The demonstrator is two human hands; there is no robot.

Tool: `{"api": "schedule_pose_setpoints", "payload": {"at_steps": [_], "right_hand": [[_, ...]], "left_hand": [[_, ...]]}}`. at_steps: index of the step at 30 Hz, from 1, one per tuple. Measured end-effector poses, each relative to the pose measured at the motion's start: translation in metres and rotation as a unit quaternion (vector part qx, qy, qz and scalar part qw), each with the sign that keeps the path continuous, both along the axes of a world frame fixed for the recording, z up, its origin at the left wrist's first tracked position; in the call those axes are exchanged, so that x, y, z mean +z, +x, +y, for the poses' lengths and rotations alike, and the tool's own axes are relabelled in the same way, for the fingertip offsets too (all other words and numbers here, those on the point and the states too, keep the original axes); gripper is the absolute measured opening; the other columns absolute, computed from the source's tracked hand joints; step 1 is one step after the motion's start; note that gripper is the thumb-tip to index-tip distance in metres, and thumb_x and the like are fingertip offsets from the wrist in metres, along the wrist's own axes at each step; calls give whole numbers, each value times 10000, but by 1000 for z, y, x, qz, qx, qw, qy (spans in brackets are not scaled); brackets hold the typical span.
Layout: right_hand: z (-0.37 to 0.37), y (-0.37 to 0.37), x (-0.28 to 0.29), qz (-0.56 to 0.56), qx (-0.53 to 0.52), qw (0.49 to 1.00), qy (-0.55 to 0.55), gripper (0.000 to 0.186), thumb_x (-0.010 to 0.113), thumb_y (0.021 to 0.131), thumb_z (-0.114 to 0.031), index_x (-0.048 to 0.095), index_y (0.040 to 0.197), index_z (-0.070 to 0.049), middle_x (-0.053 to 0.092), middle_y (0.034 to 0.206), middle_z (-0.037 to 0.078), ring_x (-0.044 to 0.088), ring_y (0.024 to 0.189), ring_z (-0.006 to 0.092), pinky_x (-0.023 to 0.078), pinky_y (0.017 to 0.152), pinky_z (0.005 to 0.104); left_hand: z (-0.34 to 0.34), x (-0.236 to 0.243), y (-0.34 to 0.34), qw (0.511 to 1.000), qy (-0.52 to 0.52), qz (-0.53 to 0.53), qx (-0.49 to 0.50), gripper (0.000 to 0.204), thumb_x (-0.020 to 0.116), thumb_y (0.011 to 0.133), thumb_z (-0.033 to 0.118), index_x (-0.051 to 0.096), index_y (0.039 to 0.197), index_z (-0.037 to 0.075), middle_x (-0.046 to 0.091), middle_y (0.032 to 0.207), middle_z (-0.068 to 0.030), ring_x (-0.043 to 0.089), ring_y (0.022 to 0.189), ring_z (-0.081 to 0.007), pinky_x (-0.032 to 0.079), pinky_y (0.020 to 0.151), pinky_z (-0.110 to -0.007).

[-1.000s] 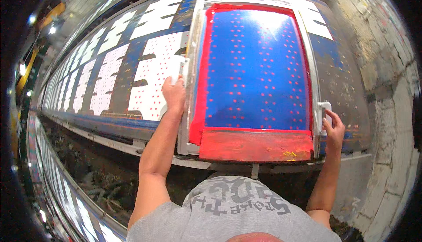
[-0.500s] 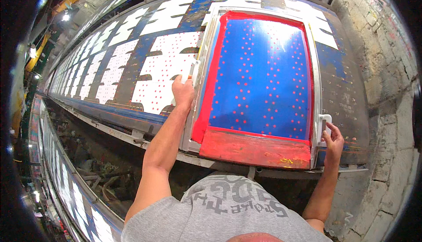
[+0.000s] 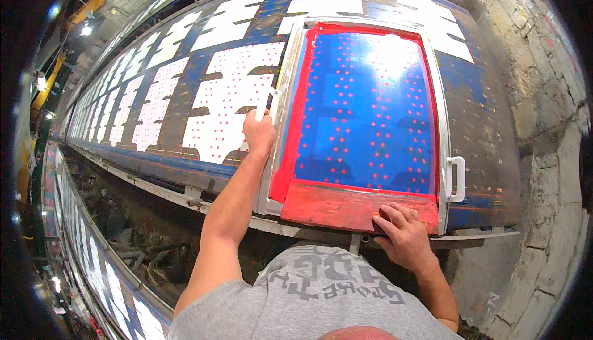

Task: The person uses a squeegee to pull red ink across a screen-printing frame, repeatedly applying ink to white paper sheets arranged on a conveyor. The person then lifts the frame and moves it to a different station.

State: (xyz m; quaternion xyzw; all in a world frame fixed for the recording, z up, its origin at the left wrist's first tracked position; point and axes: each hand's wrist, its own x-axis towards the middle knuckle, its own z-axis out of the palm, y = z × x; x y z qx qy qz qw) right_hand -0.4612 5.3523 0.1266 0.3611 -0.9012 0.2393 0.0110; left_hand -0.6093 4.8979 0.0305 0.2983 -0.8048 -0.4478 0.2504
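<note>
A silk-screen frame [image 3: 440, 111] with red-edged blue mesh [image 3: 364, 123] and red dots lies on a long printing table [image 3: 485, 136] among white cut panels [image 3: 225, 102]. My left hand [image 3: 258, 131] is closed on the white handle [image 3: 267, 106] at the frame's left side. The right-side white handle [image 3: 457, 179] is free. Along the frame's near end lies a red-stained board [image 3: 327, 206]; my right hand [image 3: 401, 235] grips its lower edge near the right, fingers bent over its face and thumb low.
More white panels [image 3: 151, 117] run along the table to the left. A second long table with white panels [image 3: 111, 278] lies at lower left, beyond a dark gap with a metal rail [image 3: 160, 198]. A cracked concrete wall [image 3: 550, 173] runs down the right. Lamps [image 3: 86, 30] shine at upper left.
My right hand has let go of the right handle and moved down-left onto the red board. My left hand still holds the left handle.
</note>
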Motion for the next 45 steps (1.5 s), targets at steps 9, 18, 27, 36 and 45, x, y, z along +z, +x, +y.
{"api": "schedule_pose_setpoints", "payload": {"at_steps": [9,18,27,36,45], "right_hand": [[-27,2,7,93,-14,994,58,412,721,863,-48,742,1274,-81,735,1298,113,701,1208,326,544,995,485],[-84,-40,28,1,-32,983,183,368,691,842,-59,772,1195,-128,764,1092,114,742,1060,334,579,912,473],[-80,-12,36,-39,-54,984,166,429,726,792,-30,796,1198,-149,776,1099,82,746,1059,327,596,919,473],[-75,5,19,29,-49,990,127,410,723,801,-62,773,1205,-117,756,1112,78,736,1030,308,578,901,457],[-77,-83,0,99,-15,991,91,248,676,860,-116,731,1102,-103,714,1007,121,724,961,332,568,842,474]], "left_hand": [[6,-4,-1,999,-18,23,-26,351,730,883,92,697,1221,4,768,1060,-181,753,983,-334,571,924,-446],[4,-13,-3,998,-26,14,-48,503,724,876,70,609,1350,-56,771,1219,-227,747,1172,-397,553,1055,-477],[-10,-12,-8,998,23,-18,-50,306,812,835,100,754,1118,-1,794,1031,-156,774,912,-272,590,895,-402],[2,1,5,999,0,-8,-46,291,795,870,150,746,1123,12,773,1062,-162,756,994,-289,569,945,-425],[7,10,10,998,-15,-36,-40,265,772,912,108,719,1148,-1,761,1060,-155,747,966,-276,568,902,-414]]}}
